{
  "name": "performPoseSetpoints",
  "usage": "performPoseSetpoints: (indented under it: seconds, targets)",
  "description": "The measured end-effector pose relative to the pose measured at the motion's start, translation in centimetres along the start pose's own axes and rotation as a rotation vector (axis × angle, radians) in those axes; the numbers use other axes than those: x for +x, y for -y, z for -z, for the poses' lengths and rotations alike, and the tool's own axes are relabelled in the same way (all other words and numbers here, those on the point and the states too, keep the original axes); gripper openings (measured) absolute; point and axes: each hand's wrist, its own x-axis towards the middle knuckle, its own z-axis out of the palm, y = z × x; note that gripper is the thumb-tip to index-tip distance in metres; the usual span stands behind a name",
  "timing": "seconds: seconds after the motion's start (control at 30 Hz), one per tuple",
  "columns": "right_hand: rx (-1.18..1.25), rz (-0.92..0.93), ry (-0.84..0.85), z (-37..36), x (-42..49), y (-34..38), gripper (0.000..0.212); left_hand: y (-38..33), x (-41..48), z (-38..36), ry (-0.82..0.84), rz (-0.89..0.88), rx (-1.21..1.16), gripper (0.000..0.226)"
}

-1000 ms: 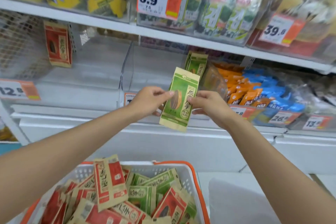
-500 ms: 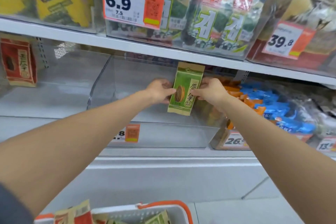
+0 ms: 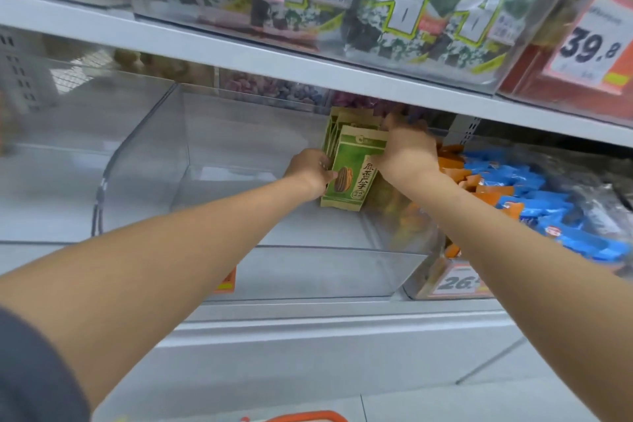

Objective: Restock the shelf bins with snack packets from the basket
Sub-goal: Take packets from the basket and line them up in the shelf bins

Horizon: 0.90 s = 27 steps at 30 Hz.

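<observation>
The green packet (image 3: 352, 178) is held upright inside the clear bin (image 3: 144, 161), at the front of a short row of green packets (image 3: 337, 123) stood just behind the grip. The left hand (image 3: 310, 171) is pinched onto the packet's left edge with curled fingers. The right hand (image 3: 407, 151) is laid over the top right corner, but its fingers are hidden, so whether anything is actually gripped there can't be told.

Main worry: nothing is seen propping the row to the left of the grip, so if it's let go too soon the lot could probably be tipped forward or fanned out sideways. The packet could also get creased if it's shoved back too hard.
</observation>
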Motion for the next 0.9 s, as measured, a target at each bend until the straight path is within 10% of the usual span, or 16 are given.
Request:
performPoseSetpoints:
  seconds: [0.9]
  targets:
    - [-0.187, 0.046, -0.163, -0.9, 0.7, 0.3, 0.061, 0.8, -0.7, 0.7, -0.032, 0.076, -0.078, 0.020]
